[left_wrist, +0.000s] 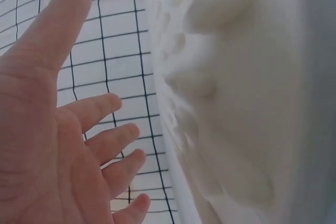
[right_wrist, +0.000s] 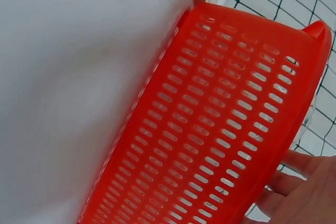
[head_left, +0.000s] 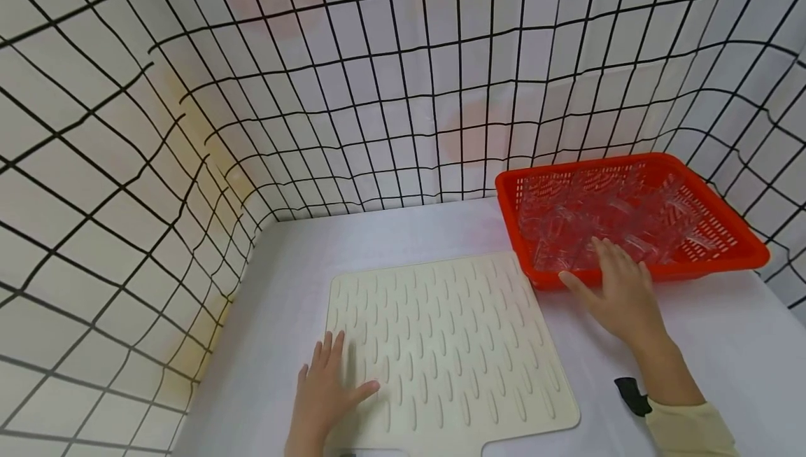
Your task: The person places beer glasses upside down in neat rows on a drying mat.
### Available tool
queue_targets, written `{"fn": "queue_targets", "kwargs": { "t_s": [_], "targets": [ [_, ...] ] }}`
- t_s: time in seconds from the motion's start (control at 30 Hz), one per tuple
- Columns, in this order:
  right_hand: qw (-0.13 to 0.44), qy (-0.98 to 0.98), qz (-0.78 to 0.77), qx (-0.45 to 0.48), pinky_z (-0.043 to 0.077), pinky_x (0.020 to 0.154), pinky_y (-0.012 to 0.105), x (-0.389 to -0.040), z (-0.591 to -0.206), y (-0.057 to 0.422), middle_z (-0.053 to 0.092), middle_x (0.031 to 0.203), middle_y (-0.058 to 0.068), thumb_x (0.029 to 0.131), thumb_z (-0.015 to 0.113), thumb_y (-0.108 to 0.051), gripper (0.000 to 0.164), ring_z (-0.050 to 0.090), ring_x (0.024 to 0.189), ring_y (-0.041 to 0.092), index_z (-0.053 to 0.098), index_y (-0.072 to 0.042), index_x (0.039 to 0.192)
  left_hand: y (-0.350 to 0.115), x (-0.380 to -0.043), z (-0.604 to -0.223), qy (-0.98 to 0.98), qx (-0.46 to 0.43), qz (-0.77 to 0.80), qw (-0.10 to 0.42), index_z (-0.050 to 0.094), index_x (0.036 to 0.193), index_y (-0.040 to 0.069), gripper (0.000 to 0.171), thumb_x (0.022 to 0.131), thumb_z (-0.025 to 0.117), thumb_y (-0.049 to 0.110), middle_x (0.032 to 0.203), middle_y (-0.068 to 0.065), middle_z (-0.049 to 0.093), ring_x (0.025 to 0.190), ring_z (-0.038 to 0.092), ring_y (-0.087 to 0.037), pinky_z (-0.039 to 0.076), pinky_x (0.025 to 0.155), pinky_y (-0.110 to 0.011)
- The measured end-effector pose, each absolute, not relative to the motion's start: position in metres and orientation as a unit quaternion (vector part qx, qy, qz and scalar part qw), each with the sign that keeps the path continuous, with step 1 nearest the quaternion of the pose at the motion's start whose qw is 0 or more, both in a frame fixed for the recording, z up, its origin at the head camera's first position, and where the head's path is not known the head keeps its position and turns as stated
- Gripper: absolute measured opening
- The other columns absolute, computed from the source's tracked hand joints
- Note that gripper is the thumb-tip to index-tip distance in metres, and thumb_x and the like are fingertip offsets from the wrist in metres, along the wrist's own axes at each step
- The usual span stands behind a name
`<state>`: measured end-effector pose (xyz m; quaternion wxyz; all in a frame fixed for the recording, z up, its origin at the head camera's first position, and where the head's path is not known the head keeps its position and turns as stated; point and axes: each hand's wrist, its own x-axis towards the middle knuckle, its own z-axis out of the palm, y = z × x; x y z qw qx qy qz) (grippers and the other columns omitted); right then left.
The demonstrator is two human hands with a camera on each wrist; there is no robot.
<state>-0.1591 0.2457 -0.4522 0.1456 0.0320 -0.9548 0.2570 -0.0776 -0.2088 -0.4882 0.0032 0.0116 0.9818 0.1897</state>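
A red perforated basket [head_left: 724, 266] stands at the right, holding several clear, see-through pieces [head_left: 563, 222] whose kind does not show. My right hand [head_left: 620, 303] is over its front rim, fingers spread toward the pieces and nothing gripped. In the right wrist view the fingers [right_wrist: 286, 182] pass behind the basket's rim and are partly hidden. A cream mat [head_left: 453, 352] with raised oval ridges lies flat in the middle. Over its left edge is my left hand [head_left: 322, 394], thumb and fingers apart. The left wrist view shows that palm [left_wrist: 37, 156] bare, beside the ridged mat [left_wrist: 252, 103].
Black wire grid panels [head_left: 403, 93] with white cloth behind them enclose the left, back and right. A white cloth [head_left: 271, 317] covers the table. The basket's left corner meets the mat's back right corner. A black tab [head_left: 632, 396] sits by the right sleeve.
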Motion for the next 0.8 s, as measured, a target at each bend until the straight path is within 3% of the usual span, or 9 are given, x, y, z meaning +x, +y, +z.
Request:
{"fn": "queue_targets", "kwargs": {
  "t_s": [0.23, 0.47, 0.8],
  "targets": [
    [0.133, -0.959, 0.249, 0.025, -0.002, 0.110, 0.067, -0.166, -0.451, 0.251, 0.034, 0.141, 0.039, 0.096, 0.052, -0.049, 0.080, 0.030, 0.129, 0.055, 0.030, 0.010, 0.145, -0.211, -0.069, -0.492, 0.979, 0.019, 0.202, 0.016, 0.036, 0.148, -0.001, 0.118, 0.059, 0.082, 0.062, 0.150, -0.029, 0.033, 0.136, 0.030, -0.049, 0.032, 0.099, -0.070],
    [0.123, -0.962, 0.243, 0.023, 0.001, 0.111, 0.067, -0.170, -0.449, 0.253, 0.037, 0.137, 0.040, 0.096, 0.057, -0.022, 0.059, 0.032, 0.126, 0.055, 0.036, 0.013, 0.139, -0.207, -0.066, -0.496, 0.971, 0.003, 0.229, 0.060, 0.039, 0.146, -0.001, 0.122, 0.051, 0.088, 0.057, 0.150, -0.032, 0.031, 0.138, 0.024, -0.052, 0.028, 0.102, -0.070],
    [0.110, -0.963, 0.244, 0.014, 0.008, 0.111, 0.066, -0.179, -0.441, 0.255, 0.040, 0.133, 0.040, 0.093, 0.059, -0.014, 0.055, 0.034, 0.122, 0.055, 0.038, 0.014, 0.136, -0.205, -0.066, -0.507, 0.973, -0.011, 0.219, 0.074, 0.039, 0.146, 0.000, 0.123, 0.047, 0.092, 0.050, 0.151, -0.031, 0.030, 0.138, 0.023, -0.053, 0.027, 0.103, -0.069]
  ]
}}
